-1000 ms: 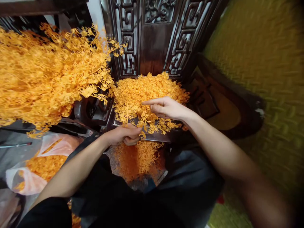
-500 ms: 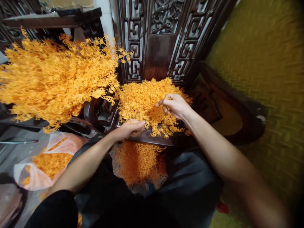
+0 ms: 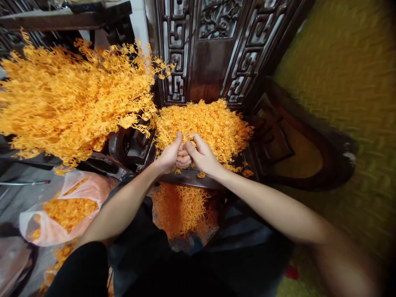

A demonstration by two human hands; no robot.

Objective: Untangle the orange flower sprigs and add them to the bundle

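Note:
Over the front of a dark wooden chair seat, my left hand (image 3: 170,157) and my right hand (image 3: 203,157) meet, fingertips touching. My left hand is closed, thumb up, around what looks like a thin orange plastic sprig, mostly hidden by the fingers. Thumb and fingers of my right hand are pinched together against it; what they hold cannot be made out. Just behind both hands lies a heap of small orange plastic flower pieces (image 3: 213,123) on the seat. A large bunch of orange plastic sprigs (image 3: 77,99) spreads out to the left.
Between my knees, below the seat edge, is a clear bag of orange sprigs (image 3: 185,210). A pinkish plastic bag (image 3: 51,231) with orange pieces sits on the floor at left. Behind the heap rises the carved chair back (image 3: 210,62); its armrest (image 3: 328,173) curves at right.
My right hand has moved left and down from above the heap to meet my left hand. My left hand has turned thumb-up and risen slightly.

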